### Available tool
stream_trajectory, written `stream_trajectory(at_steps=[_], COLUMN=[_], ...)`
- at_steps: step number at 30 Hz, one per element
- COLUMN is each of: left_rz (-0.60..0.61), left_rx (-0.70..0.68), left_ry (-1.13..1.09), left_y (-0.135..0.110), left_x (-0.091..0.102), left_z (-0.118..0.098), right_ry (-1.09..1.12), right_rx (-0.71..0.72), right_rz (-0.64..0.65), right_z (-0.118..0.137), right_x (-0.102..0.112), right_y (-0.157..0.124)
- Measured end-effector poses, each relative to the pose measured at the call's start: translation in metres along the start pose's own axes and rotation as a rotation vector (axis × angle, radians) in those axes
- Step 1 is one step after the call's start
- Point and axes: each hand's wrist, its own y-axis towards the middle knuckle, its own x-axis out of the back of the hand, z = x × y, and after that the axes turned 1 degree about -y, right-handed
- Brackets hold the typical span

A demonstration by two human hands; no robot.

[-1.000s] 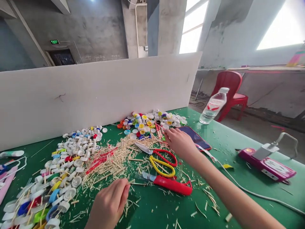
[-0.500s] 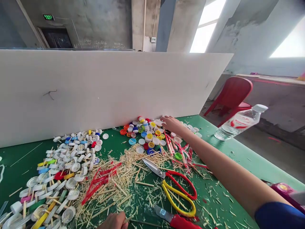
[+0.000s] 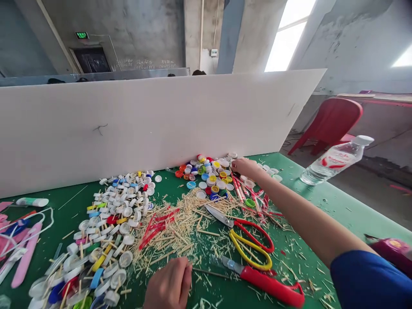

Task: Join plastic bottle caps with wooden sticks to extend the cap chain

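Note:
My right hand point(image 3: 247, 168) reaches to the far edge of the pile of loose plastic bottle caps point(image 3: 212, 177), its fingers curled down. What they hold, if anything, is hidden. Near the front edge my left hand point(image 3: 170, 281) is closed in a fist, with only a tiny pale tip showing at its fingers. A thin dark rod point(image 3: 210, 273) lies to the right of that fist. Scissors point(image 3: 230, 223) with red and yellow handles and a red-handled knife point(image 3: 257, 279) rest on the table. Bottle caps with sticks through them point(image 3: 124, 214) spread along the left.
Broken wooden sticks point(image 3: 174, 234) and red plastic wrappers point(image 3: 157, 227) litter the green table point(image 3: 325, 214). A white board point(image 3: 193, 120) stands across the back. A water bottle point(image 3: 334, 162) is at the right edge, beyond it a red chair point(image 3: 334, 120). Pink items point(image 3: 27, 253) lie far left.
My view has shifted left and down, showing more of the left hand and the pink items. The right hand's fingers have curled in among the caps, a little closer to me.

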Motion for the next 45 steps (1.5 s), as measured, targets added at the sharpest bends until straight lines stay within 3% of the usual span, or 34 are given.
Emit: stream_trajectory(at_steps=[7,11,14,18,22,26,30,33,37,40,45], left_rz=[0.022,0.107,0.194,0.280,0.294,0.310,0.370,0.462,0.556,0.600,0.554], left_rx=[0.126,0.143,0.218,0.314,0.310,0.275,0.261,0.285,0.217,0.147,0.177], left_ry=[0.026,0.059,-0.001,-0.065,-0.031,0.015,0.049,0.061,0.088,0.127,0.169], left_y=[0.003,0.001,0.001,0.000,0.000,0.002,0.001,-0.001,-0.006,-0.012,-0.020], left_x=[0.012,0.015,0.016,0.015,0.016,0.021,0.031,0.036,0.035,0.033,0.038], left_z=[0.007,0.002,-0.003,-0.008,-0.010,-0.013,-0.019,-0.022,-0.019,-0.018,-0.021], right_ry=[0.128,0.567,0.678,0.607,0.264,0.130,0.374,0.500,0.249,0.082,0.082], right_rx=[0.025,0.068,0.204,0.455,0.584,0.591,0.601,0.528,0.440,0.483,0.531], right_rz=[-0.130,-0.211,-0.171,-0.079,-0.216,-0.239,-0.173,-0.184,-0.199,-0.124,-0.137], right_z=[0.005,0.026,0.055,0.096,0.126,0.141,0.138,0.129,0.127,0.136,0.138], right_x=[0.019,0.020,0.020,0.006,-0.026,-0.046,-0.044,-0.034,-0.028,-0.032,-0.032], right_y=[-0.059,-0.131,-0.199,-0.275,-0.313,-0.331,-0.341,-0.335,-0.310,-0.292,-0.288])
